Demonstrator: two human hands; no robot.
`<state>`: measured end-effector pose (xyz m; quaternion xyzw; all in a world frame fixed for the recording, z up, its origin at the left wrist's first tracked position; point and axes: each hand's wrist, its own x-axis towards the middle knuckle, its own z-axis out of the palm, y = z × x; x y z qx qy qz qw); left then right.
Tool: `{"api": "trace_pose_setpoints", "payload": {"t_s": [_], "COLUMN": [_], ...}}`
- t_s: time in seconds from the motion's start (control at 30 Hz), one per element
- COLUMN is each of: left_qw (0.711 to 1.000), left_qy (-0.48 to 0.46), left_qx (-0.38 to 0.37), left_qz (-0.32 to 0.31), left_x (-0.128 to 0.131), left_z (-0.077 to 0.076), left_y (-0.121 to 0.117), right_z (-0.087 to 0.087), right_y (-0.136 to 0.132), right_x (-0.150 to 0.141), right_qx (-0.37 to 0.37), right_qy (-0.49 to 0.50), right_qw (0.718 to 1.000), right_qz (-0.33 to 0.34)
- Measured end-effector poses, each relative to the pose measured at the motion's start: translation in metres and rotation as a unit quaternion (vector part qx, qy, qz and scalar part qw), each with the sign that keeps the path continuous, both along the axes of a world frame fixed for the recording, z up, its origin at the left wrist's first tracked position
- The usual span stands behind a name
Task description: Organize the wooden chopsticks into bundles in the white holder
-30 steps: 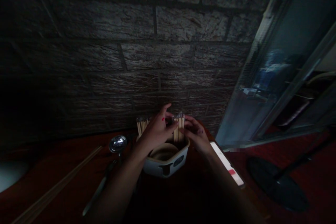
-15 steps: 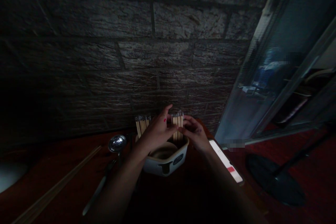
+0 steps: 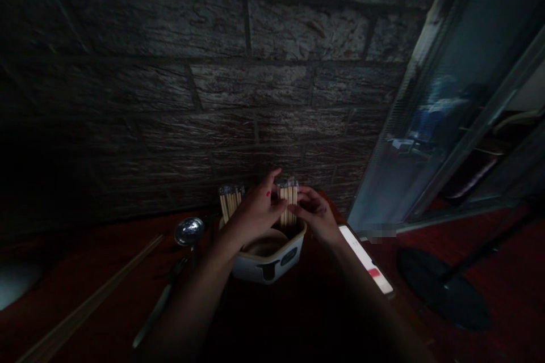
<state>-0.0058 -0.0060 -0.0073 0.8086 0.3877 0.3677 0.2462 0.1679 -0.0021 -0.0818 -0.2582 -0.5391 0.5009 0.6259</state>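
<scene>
Wooden sticks (image 3: 288, 204): a bundle standing upright at the back right of the container, clear wrapping over the tops, seen from my head view.
Left hand (image 3: 258, 211): I grasp the bundle from its left side, thumb across the front, one finger raised toward the wall (image 3: 255, 85).
Right hand (image 3: 318, 218): I grasp the same bundle from its right side, with thumb and fingers bent around it.
Container (image 3: 251, 273): pale and dark-marked, on the table (image 3: 102, 258) below my hands.
Second bundle (image 3: 229, 202): similar wrapped sticks at the back left, partly behind my left hand.
Left of container: a shiny ladle (image 3: 189, 231), and farther out, long thin sticks (image 3: 96, 298) lying slantwise.
Phone (image 3: 361, 255): screen lit, beside my right forearm.
</scene>
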Motion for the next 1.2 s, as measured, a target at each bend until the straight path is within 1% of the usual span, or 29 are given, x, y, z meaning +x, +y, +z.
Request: {"api": "trace_pose_setpoints", "payload": {"t_s": [0.27, 0.43, 0.63, 0.77, 1.0, 1.2], "left_qw": [1.0, 1.0, 1.0, 1.0, 0.999, 0.999], "left_qy": [-0.003, -0.006, -0.006, -0.011, 0.006, 0.016], "left_qx": [0.002, -0.006, -0.001, 0.0, 0.007, 0.015], "left_qz": [0.001, 0.003, 0.004, 0.0, 0.034, 0.043], "left_x": [-0.001, -0.001, 0.001, 0.001, 0.006, 0.01], "left_z": [-0.001, -0.001, -0.001, -0.002, 0.0, 0.001], "left_y": [0.001, 0.001, 0.001, 0.0, -0.003, -0.005], "right_z": [-0.001, -0.001, -0.001, -0.003, -0.001, -0.003], "right_y": [-0.001, -0.001, 0.0, 0.001, 0.0, 0.001], "right_x": [-0.001, -0.002, 0.0, 0.001, 0.001, 0.001], "right_qx": [-0.004, -0.009, 0.003, 0.001, 0.0, 0.003], "right_qy": [-0.002, -0.001, -0.013, -0.019, -0.017, -0.012], "right_qw": [1.0, 1.0, 1.0, 1.0, 1.0, 1.0], "right_qz": [0.003, -0.008, 0.008, 0.002, 0.007, 0.013]}}
